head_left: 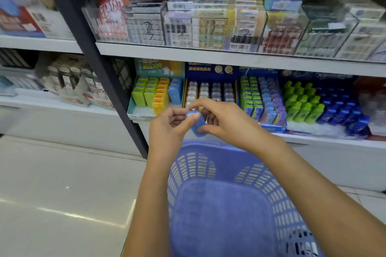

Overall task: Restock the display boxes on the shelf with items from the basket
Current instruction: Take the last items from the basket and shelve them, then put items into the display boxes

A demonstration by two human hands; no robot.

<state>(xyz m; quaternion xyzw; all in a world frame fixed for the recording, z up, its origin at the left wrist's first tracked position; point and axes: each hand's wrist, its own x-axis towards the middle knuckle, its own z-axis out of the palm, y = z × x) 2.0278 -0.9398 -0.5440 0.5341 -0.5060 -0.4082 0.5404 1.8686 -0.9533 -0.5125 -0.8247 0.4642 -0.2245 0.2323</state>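
While my left hand [167,123] and right hand [227,121] both pinch a blue case [199,127] above the basket [188,170], the display box [144,113] shows gaps; the basket seems nearly empty, though its corner is blurred. Little remains, I judge.

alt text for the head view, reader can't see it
The left hand and right hand hold a small blue plastic case above a lavender slotted plastic basket. Behind them on a white shelf, a teal cardboard display box holds rows of green, yellow, orange and blue cases.

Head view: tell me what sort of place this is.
Probably a small shop: white shelves hold clear bins of barcoded packs and colourful display boxes, with a blue basket in front.
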